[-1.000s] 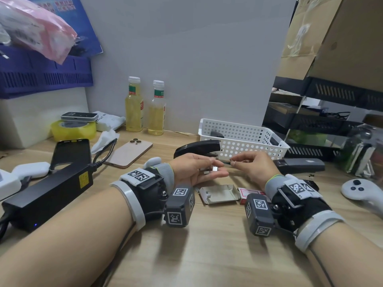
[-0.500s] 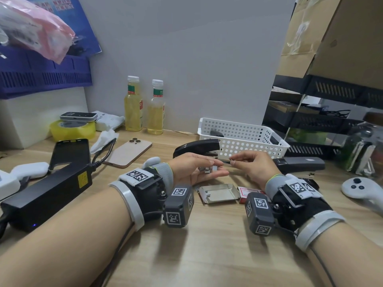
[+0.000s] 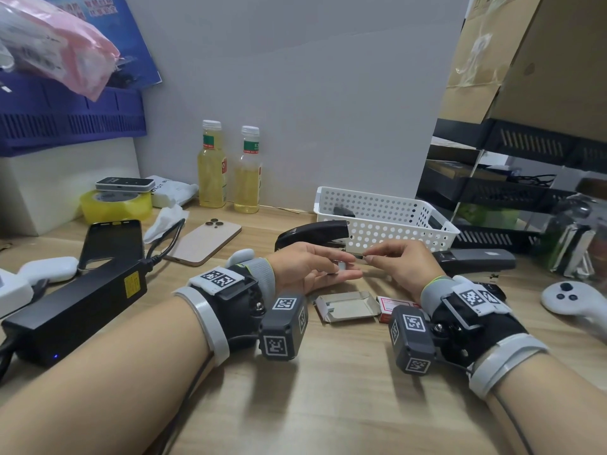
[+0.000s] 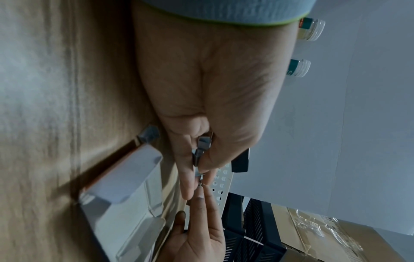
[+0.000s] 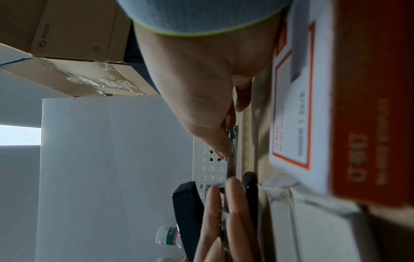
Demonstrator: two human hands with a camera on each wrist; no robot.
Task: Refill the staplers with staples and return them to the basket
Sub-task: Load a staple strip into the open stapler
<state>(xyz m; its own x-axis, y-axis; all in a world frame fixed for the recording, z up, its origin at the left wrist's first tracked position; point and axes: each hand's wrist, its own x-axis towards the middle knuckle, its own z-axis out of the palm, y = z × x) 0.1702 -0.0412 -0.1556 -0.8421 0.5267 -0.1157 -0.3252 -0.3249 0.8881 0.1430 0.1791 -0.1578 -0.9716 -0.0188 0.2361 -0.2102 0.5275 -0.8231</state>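
Observation:
A black stapler [image 3: 312, 232] lies with its top swung open in front of the white basket [image 3: 387, 205]. A second black stapler [image 3: 474, 261] lies shut to the right, behind my right wrist. My left hand [image 3: 341, 268] holds a small bundle of staple strips [image 4: 202, 150] between thumb and fingers. My right hand [image 3: 369, 257] pinches the end of one thin staple strip [image 3: 358, 256] that reaches into the left hand's bundle. The two hands meet just in front of the open stapler. A dark object [image 3: 343, 211] lies inside the basket.
An open staple box tray [image 3: 345, 305] and its red and white sleeve [image 3: 389, 305] lie on the wooden desk under my hands. Two bottles [image 3: 212, 165], a phone [image 3: 205, 241], a black power brick [image 3: 75, 307] and a white controller [image 3: 571, 298] stand around.
Both hands stay joined at the staples in front of the open stapler, with only slight finger movement.

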